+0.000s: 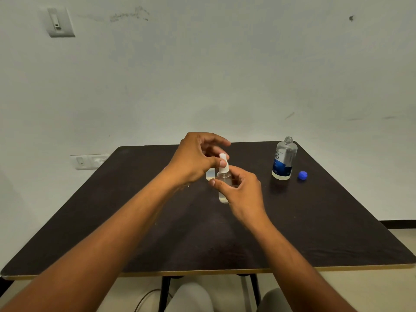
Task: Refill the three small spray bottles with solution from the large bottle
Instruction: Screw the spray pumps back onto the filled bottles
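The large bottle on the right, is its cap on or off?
Off. The large bottle stands upright with its threaded neck bare, and the blue cap lies on the table beside it.

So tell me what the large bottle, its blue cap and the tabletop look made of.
Large clear bottle with blue label: likely glossy transparent plastic; you can see through it. Small blue ribbed cap: looks like opaque moulded plastic. Dark brown table: seemingly matte laminate board, with a pale edge strip.

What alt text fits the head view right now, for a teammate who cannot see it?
Over a dark table, the right hand holds a small spray bottle while the left hand pinches its white sprayer top. The large bottle stands uncapped at right, beside its blue cap.
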`<state>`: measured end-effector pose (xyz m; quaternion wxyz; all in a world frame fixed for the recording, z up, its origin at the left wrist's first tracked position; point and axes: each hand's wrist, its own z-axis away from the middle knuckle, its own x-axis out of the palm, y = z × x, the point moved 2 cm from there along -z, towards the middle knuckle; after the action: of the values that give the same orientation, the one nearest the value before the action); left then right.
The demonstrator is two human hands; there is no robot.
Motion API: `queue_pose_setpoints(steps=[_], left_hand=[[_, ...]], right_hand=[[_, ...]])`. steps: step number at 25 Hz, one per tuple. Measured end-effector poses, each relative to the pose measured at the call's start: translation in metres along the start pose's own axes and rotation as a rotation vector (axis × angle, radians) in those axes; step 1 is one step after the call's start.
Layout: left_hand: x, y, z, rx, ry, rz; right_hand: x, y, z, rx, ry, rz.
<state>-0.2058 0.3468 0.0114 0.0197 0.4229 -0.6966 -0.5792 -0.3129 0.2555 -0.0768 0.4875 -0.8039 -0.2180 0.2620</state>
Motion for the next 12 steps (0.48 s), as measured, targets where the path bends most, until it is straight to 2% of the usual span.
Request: queue_pose_setpoints(steps=[3, 5, 8, 10, 12], left_hand=[[-0.0029, 0.0032, -0.0016, 0.021, -0.099, 0.102], [-0.0025, 0.004, -0.0026, 0.038, -0.035, 0.147], [0.0041, 0.0019, -0.0017, 0.037, 0.137, 0.068], [0.0068, 0.0004, -0.0032, 0.027, 0.15, 0.042], [0.005, 0.001, -0.0059, 0.017, 0.085, 0.064]], right_hand=[[-0.0028, -0.0024, -0.0022, -0.013, 0.009, -0.037], [-0.0042, -0.0046, -0.0044, -0.021, 0.012, -0.046], [-0.0043, -0.0067, -0.0058, -0.014, 0.01, -0.048], [-0.004, -0.0067, -0.006, -0.013, 0.003, -0.044], [-0.0049, -0.0061, -0.0061, -0.02, -0.002, -0.049]])
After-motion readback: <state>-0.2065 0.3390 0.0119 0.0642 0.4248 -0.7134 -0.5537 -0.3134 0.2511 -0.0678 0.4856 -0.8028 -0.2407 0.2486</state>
